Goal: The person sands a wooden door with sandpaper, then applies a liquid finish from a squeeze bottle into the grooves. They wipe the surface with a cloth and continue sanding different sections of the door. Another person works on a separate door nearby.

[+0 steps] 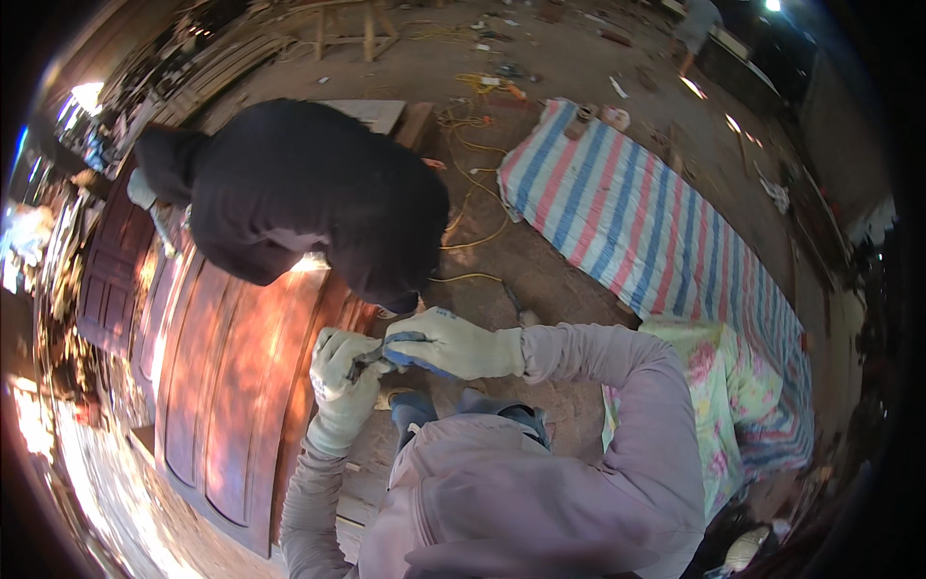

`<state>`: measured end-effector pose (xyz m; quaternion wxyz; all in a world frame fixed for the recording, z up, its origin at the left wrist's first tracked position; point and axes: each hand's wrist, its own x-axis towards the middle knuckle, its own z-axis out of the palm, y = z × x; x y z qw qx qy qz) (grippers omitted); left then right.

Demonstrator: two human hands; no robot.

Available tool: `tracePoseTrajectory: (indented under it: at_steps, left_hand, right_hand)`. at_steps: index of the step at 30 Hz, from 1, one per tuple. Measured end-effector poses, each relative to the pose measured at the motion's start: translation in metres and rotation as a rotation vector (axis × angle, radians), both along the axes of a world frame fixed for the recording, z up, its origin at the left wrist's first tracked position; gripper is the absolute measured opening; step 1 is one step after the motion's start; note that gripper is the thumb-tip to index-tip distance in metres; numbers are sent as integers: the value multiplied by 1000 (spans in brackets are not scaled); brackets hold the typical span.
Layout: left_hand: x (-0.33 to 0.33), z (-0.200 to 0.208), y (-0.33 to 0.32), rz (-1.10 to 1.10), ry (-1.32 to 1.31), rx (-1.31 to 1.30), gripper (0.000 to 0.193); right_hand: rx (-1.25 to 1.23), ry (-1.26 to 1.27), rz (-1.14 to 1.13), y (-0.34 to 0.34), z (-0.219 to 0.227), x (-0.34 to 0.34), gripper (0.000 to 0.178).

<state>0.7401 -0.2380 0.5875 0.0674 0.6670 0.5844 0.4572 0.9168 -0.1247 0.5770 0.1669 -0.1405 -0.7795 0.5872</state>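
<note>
My left hand and my right hand, both in pale work gloves with blue on the right palm, meet in front of my body. Both are closed around a small dark grey piece; the fingers cover most of it, so its kind is unclear. Left of my hands lies a large reddish-brown wooden door panel with raised mouldings and an arched end. My hands are above the panel's right edge, apparently not touching it.
A person in black bends over the panel's far end, a gloved hand out left. To the right lie a striped tarp and a floral cloth. A yellow cord winds across the floor. A wooden trestle stands far back.
</note>
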Motion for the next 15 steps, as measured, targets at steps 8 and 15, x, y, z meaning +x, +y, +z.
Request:
tracePoseTrajectory:
  at_steps: [8, 15]
  left_hand:
    - [10, -32, -1, -90, 25, 92, 32]
    - [6, -35, 9, -278, -30, 116, 33]
  right_hand:
    - [-972, 106, 2, -33, -39, 17, 25]
    - [-1458, 534, -13, -70, -71, 7, 25]
